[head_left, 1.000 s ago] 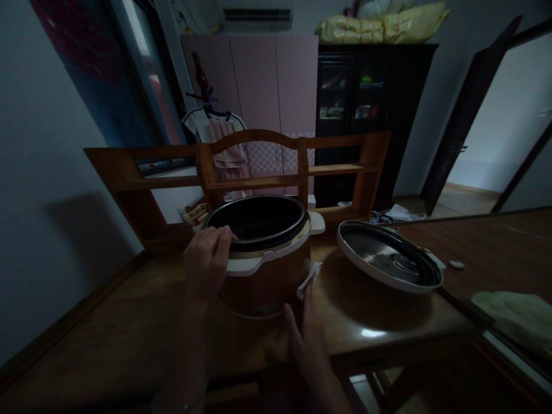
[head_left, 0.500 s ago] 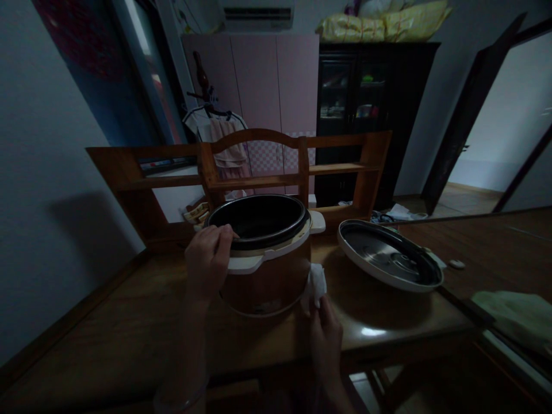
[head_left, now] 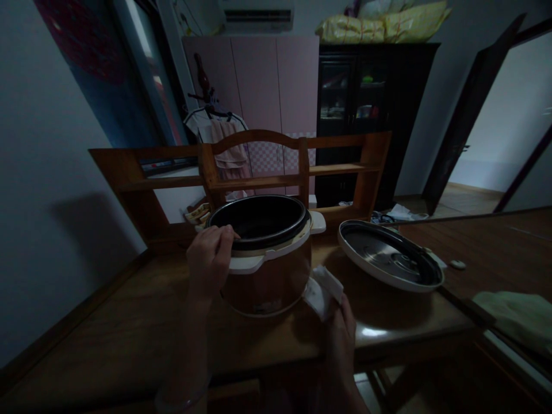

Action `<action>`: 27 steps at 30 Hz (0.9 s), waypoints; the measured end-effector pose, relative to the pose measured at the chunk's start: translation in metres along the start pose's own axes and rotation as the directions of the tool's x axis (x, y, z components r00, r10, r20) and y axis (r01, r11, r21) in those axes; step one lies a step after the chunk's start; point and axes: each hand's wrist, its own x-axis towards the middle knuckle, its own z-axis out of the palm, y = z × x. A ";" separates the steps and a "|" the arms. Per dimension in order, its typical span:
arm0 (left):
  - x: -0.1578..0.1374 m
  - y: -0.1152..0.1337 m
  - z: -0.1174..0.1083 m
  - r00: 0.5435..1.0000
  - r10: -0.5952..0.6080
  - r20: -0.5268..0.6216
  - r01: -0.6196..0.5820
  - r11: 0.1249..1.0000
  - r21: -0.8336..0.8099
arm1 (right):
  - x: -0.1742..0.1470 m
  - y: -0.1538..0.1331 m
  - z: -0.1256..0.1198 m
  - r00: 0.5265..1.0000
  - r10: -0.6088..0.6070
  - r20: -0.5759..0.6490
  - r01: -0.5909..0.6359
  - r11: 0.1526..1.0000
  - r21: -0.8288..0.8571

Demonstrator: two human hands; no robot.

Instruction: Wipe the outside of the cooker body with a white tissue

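Observation:
A brown, round pressure cooker [head_left: 271, 282] with white side handles stands lidless on the wooden desk [head_left: 142, 305]. Its black inner pot [head_left: 263, 215] sits inside, dark and with nothing visible in it. My left hand [head_left: 210, 253] is closed on the pot's near-left rim, the thumb along the edge. To the cooker's lower right, my right hand [head_left: 340, 322] pinches a folded white tissue [head_left: 325, 287], whose left end is at the cooker's side near the base. Whether it touches the wall I cannot tell.
The cooker's lid [head_left: 390, 256] lies inside-up on the desk to the right. A wooden shelf rack [head_left: 254, 137] stands behind the cooker. Further right are a small white object [head_left: 457, 264] and a pale green cloth [head_left: 517, 316]. A wall [head_left: 52, 201] borders the left.
My right hand has moved slightly right, and the tissue in it now spreads wider. My left hand stays on the pot's rim. The cooker and lid have not moved.

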 end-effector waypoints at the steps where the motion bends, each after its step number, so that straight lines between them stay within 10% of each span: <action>1: 0.000 0.000 0.000 1.000 0.003 0.002 -0.003 1.000 0.000 | 0.002 -0.001 -0.002 1.000 0.030 -0.007 -0.030 0.999 0.026; 11: -0.001 -0.001 0.000 1.000 -0.007 0.006 0.007 1.000 -0.014 | 0.014 -0.014 -0.005 0.951 -0.020 0.310 0.011 1.000 0.029; 27: 0.000 -0.002 0.001 1.000 0.014 -0.003 -0.014 1.000 -0.018 | 0.016 -0.018 -0.006 0.936 -0.137 0.323 0.211 0.955 -0.207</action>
